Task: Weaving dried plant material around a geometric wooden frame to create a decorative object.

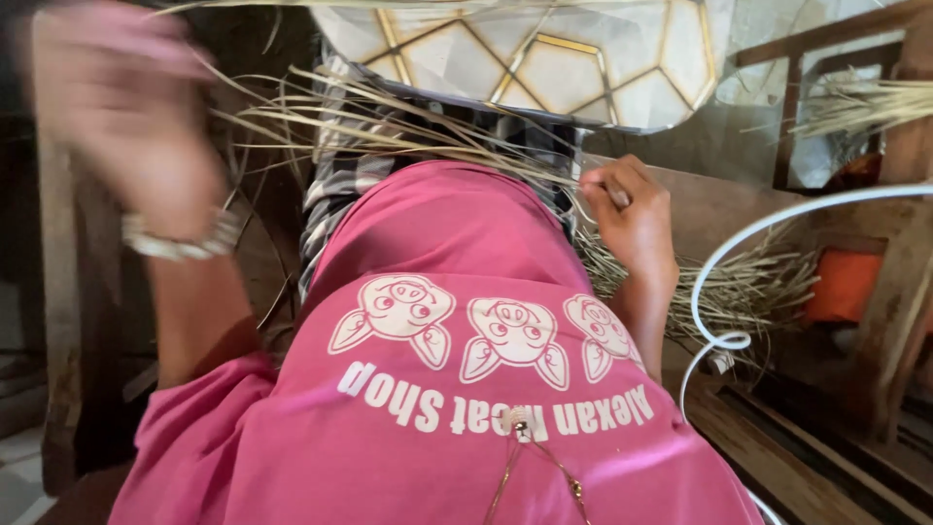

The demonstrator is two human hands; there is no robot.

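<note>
- Right hand (632, 219): fingers curled, pinching thin dry straw strands (408, 131) at the right of the lap; the strands run leftward and away from it across the far edge of the pink shirt (457, 321).
- Left hand (117, 107): raised at the near left, strongly blurred; whether it is clenched or released cannot be told. A pale bracelet (180, 241) circles its wrist.
- Straw bundle (748, 287): a loose heap of the same dry stalks, lying just right of the right forearm (touching it, as far as can be seen).
- Checked cloth (340, 185): covers the legs beyond the shirt, beneath the fanned strands.
- White cushion with gold lines (544, 58): far centre, above the strands.
- White curled wire frame (739, 262): arcs at the right, in front of the bundle.
- Wooden frame (826, 58): far right, holding more straw.
</note>
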